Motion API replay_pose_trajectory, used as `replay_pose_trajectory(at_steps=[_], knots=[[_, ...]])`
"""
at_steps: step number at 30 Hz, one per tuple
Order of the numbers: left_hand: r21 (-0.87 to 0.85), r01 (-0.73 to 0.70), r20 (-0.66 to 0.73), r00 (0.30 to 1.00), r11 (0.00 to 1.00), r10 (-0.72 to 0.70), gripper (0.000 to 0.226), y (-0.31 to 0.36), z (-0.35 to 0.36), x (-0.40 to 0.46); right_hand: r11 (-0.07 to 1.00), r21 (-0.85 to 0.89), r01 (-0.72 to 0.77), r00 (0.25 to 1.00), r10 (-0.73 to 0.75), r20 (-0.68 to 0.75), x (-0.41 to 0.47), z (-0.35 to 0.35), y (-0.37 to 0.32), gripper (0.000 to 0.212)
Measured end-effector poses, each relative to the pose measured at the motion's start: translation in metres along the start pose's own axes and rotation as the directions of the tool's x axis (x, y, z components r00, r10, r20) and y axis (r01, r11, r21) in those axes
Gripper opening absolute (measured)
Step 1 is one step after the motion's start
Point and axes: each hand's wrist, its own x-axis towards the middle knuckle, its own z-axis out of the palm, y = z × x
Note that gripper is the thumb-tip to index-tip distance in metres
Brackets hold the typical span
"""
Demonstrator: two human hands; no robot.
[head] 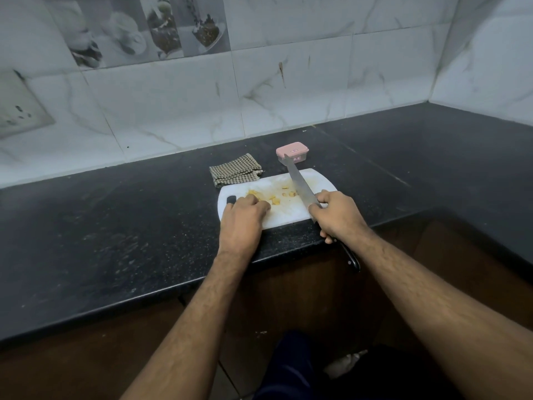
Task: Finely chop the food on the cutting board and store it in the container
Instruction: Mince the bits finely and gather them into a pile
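Note:
A white cutting board (288, 215) lies near the front edge of the black counter, with yellow food pieces (274, 200) scattered on it. My left hand (245, 215) rests curled on the board's left end, fingers touching the nearest pieces. My right hand (340, 215) grips a long knife (300, 183) by its black handle; the blade is raised, pointing away over the board's right half. Behind the board stands a small container (292, 153) with its pink lid on.
A folded checked cloth (235, 170) lies behind the board's left corner. The black counter (115, 226) runs left and wraps around the right corner. A tiled wall stands behind, with a socket plate (20, 108) at far left.

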Motion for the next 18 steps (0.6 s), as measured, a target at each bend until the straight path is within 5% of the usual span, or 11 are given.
replay_pose_trajectory(at_steps=[6,11,15,18], knots=[[-0.219,0.069,-0.034,0.996,0.973,-0.079,0.024,-0.007,0.005,0.002,0.905,-0.287,0.314,0.946,-0.274,0.172,0.009,-0.004,-0.019,0.026],[-0.664,0.296,0.097,0.945,0.687,-0.312,0.026,-0.022,0.009,0.0,0.784,-0.454,0.424,0.902,-0.321,0.288,0.017,0.011,-0.024,0.034],[-0.613,0.3,0.094,0.946,0.731,-0.31,0.004,-0.022,0.01,0.002,0.739,-0.497,0.455,0.886,-0.32,0.335,0.022,0.014,-0.025,0.024],[-0.542,0.304,0.104,0.949,0.783,-0.296,0.011,-0.022,0.013,0.007,0.717,-0.521,0.464,0.88,-0.305,0.364,0.028,0.016,-0.025,0.018]])
